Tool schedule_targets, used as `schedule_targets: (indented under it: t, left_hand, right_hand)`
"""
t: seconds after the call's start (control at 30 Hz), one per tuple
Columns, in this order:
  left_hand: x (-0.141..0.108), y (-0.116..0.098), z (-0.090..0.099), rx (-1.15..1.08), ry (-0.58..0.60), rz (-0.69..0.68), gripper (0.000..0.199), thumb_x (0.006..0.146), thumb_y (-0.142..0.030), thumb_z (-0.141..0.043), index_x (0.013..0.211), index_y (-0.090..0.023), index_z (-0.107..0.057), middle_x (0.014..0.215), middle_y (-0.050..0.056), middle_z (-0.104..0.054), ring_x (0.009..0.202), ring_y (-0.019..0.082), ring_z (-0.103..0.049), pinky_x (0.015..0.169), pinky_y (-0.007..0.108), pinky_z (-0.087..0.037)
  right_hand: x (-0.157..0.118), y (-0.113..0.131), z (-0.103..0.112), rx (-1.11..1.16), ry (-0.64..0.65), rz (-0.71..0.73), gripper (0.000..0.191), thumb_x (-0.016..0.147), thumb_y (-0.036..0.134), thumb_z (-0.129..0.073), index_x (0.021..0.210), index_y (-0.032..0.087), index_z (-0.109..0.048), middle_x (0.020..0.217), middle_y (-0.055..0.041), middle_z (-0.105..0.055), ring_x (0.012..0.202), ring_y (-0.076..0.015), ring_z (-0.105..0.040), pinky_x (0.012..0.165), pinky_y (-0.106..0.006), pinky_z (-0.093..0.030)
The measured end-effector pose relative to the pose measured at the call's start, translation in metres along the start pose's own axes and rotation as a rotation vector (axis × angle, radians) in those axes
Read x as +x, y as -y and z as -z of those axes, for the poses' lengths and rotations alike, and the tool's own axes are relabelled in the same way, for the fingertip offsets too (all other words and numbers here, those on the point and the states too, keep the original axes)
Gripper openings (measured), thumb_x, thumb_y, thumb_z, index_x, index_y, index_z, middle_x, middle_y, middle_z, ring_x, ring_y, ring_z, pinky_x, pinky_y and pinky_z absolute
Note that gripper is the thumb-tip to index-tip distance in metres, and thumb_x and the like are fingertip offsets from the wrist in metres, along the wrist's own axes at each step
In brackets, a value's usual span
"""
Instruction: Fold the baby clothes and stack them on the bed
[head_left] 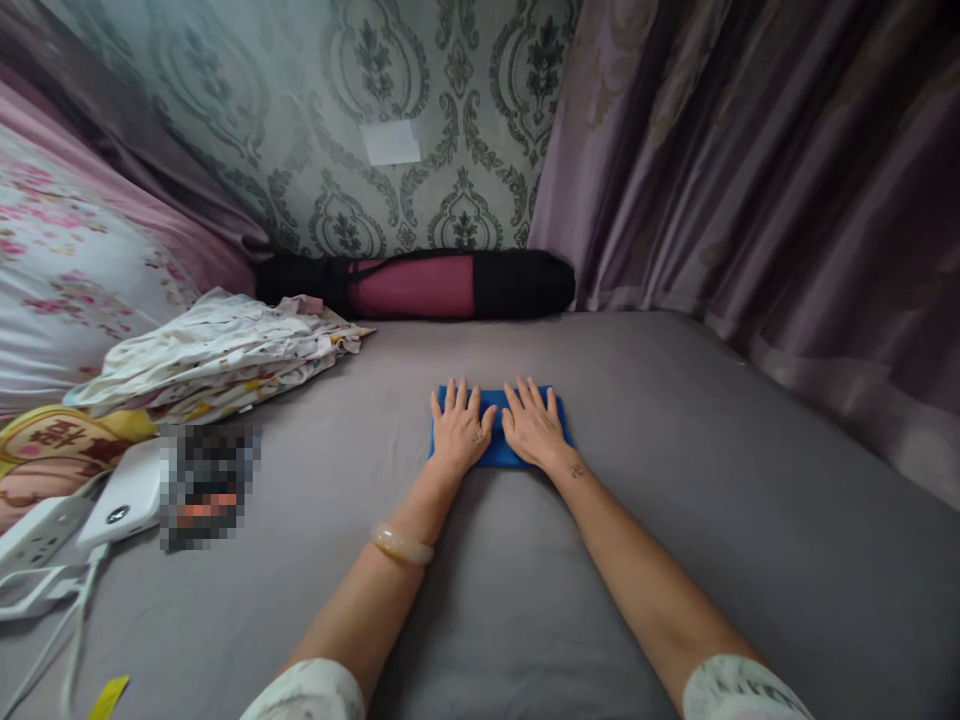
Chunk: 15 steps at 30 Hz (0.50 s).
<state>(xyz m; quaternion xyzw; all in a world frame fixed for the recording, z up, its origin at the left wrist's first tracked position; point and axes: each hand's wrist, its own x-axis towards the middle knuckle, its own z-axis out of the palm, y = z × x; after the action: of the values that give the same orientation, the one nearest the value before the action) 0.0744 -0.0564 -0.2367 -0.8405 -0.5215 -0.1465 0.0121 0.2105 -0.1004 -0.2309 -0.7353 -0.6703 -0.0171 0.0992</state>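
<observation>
A flat blue rectangular item [501, 450], perhaps folded cloth, lies on the grey sheet in front of me. My left hand [459, 430] rests palm down on its left part, fingers spread and pointing away. On its right part my right hand [534, 425] lies flat in the same way. The two thumbs point toward each other with a small gap between them. Both palms hide much of the blue item, so I cannot tell exactly what it is. A pale bangle [403, 546] circles my left forearm.
A long black and maroon bag [412, 287] lies along the patterned wall. Folded patterned cloth [217, 345] is at the left, near a white power bank [127, 495], a power strip [45, 530] and cables. A purple curtain [712, 150] hangs at the right.
</observation>
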Motion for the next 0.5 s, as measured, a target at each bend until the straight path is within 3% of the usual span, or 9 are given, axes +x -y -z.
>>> schedule_targets:
  t: [0.17,0.27,0.5]
  left_hand:
    - [0.000,0.002,-0.004,-0.015,0.141,0.033,0.065,0.095,-0.053,-0.025,0.146,-0.015,-0.039,0.155,0.016,-0.030,0.144,0.033,-0.022,0.115,0.058,-0.014]
    - [0.001,0.003,-0.004,-0.017,0.166,0.038,0.066,0.095,-0.054,-0.026,0.146,-0.016,-0.038,0.155,0.016,-0.028,0.145,0.033,-0.020,0.115,0.058,-0.014]
    - [-0.001,0.007,0.000,-0.033,0.038,0.113,0.066,0.097,-0.052,-0.019,0.147,-0.012,-0.037,0.154,0.015,-0.031,0.145,0.029,-0.023,0.117,0.054,-0.014]
  right_hand:
    - [-0.001,-0.004,-0.007,-0.003,0.064,-0.022,0.058,0.098,0.035,-0.024,0.148,0.010,-0.034,0.155,-0.0129,-0.030,0.145,-0.0266,-0.019,0.117,-0.048,-0.011]
    - [0.000,-0.004,-0.008,-0.005,0.063,-0.023,0.058,0.098,0.035,-0.023,0.149,0.010,-0.034,0.155,-0.0125,-0.029,0.145,-0.0263,-0.018,0.117,-0.048,-0.011]
    - [-0.001,-0.011,-0.002,0.006,-0.018,-0.106,0.059,0.098,0.035,-0.020,0.149,0.006,-0.030,0.157,-0.0144,-0.025,0.146,-0.0265,-0.016,0.117,-0.045,-0.011]
